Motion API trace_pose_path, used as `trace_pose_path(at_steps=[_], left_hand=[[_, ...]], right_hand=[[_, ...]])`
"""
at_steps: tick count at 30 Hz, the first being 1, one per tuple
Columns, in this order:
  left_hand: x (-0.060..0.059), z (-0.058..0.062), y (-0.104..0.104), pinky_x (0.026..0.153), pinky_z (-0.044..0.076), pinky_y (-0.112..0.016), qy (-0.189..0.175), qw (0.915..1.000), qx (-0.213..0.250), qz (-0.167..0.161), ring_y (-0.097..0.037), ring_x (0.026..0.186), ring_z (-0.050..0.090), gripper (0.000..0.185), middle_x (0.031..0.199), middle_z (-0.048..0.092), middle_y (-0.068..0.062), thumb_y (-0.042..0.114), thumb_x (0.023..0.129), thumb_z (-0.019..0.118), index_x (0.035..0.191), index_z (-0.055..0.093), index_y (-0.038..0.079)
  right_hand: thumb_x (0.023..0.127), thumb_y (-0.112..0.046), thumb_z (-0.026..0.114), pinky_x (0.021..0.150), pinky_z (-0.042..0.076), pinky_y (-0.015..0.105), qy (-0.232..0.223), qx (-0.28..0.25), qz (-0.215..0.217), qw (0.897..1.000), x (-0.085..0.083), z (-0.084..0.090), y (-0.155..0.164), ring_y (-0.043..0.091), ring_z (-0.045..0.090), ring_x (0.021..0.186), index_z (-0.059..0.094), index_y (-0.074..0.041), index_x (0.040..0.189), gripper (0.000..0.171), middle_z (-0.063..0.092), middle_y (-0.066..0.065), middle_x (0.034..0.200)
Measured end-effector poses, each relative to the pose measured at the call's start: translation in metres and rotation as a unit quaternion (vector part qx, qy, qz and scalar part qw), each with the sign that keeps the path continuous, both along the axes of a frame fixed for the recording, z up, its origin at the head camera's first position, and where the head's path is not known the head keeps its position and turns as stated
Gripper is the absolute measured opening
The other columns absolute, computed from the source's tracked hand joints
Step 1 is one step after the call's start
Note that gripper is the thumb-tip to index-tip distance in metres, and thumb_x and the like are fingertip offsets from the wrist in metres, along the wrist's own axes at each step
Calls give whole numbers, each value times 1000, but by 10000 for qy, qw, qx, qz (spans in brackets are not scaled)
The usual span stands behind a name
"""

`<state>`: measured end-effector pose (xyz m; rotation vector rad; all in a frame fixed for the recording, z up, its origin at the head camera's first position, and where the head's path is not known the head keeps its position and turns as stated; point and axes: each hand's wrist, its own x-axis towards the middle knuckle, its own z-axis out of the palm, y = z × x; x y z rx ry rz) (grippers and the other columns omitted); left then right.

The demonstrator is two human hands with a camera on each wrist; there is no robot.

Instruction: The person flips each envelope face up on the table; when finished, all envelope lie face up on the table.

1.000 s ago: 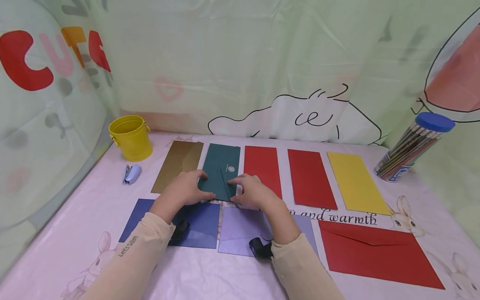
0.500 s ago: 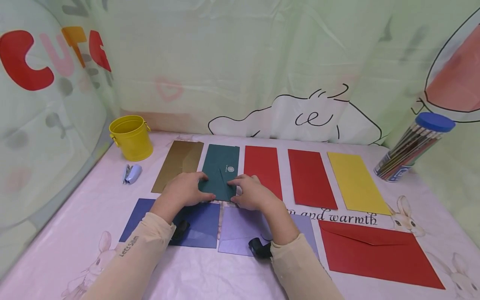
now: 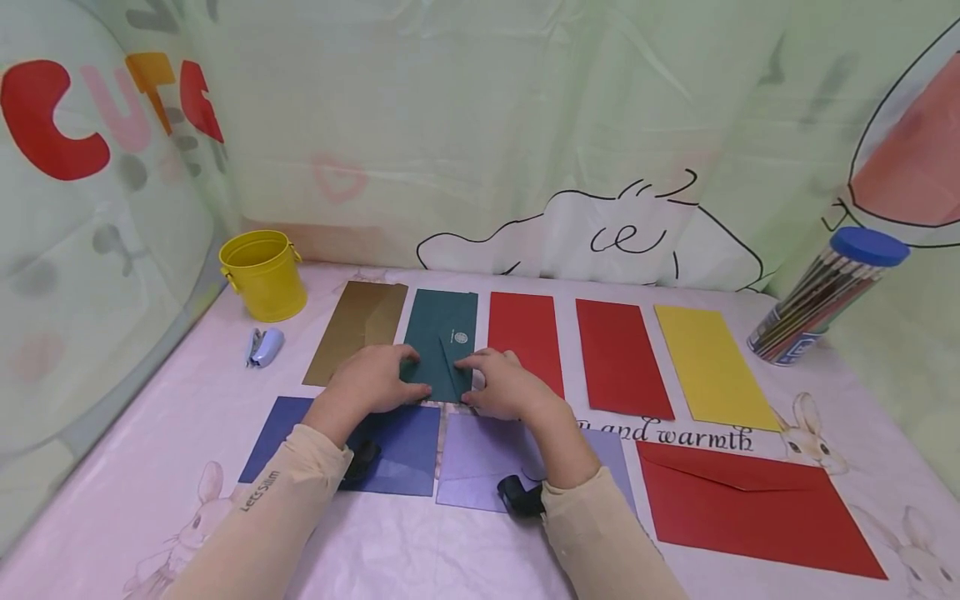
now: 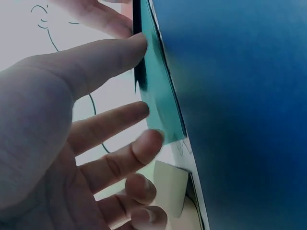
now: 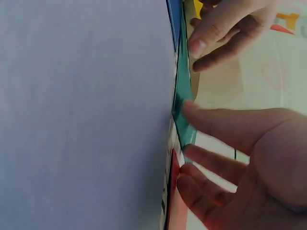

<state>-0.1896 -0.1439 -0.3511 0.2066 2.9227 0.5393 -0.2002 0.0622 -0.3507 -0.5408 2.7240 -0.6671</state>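
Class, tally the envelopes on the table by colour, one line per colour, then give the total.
Gold: 1
Green, under both hands: 1
Red: 3
Yellow: 1
Dark blue: 1
Lilac: 1
Total: 8

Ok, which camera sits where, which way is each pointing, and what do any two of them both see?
Head: worn high, looks forward and down at the table; both forearms show, left hand and right hand on the green envelope.
Left wrist: low by the table, along the left hand's fingers at the envelope's edge.
Right wrist: low, along the right hand's fingers.
All three share the green envelope.
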Motion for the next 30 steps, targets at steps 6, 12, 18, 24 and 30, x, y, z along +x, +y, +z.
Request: trace_pose_path(at_steps=[6,12,18,24,30], left_hand=[[-1,2,7,76,55,-41,254,9978,540,-306,-23,90,62,55,104,68,-7,41,90,75,136,62,14],[-2,2,18,76,52,-38,530,9873,1154,-958,-23,96,57,62,106,62,-8,39,89,77,142,58,13],[-6,3,37,84,52,-43,445,9787,1534,-1289,-26,108,56,69,118,60,-12,40,88,77,146,53,14],[-7,3,62,90,51,-47,108,9749,1733,-1392,-28,118,52,73,128,58,-12,37,86,79,148,49,14],[-14,-4,82,90,51,-45,-9,9715,1979,-1304,-27,120,53,71,132,57,-12,34,84,81,145,52,12]], right_hand=[[89,-15,76,89,54,49,79,-234,90,9997,-1,11,13,33,49,125,59,-14,142,55,48,16,144],[87,-17,78,96,50,51,122,-165,199,9996,1,22,33,35,45,132,56,-11,144,61,49,16,144],[84,-18,82,94,51,52,162,-137,74,9997,5,26,56,37,46,131,55,-10,144,66,51,16,142],[82,-20,84,83,57,47,14,-230,-147,9996,7,21,78,37,50,123,55,-10,144,70,54,17,135],[82,-22,84,83,56,46,-89,-353,-283,9989,2,19,94,38,52,118,54,-10,145,71,55,18,132]])
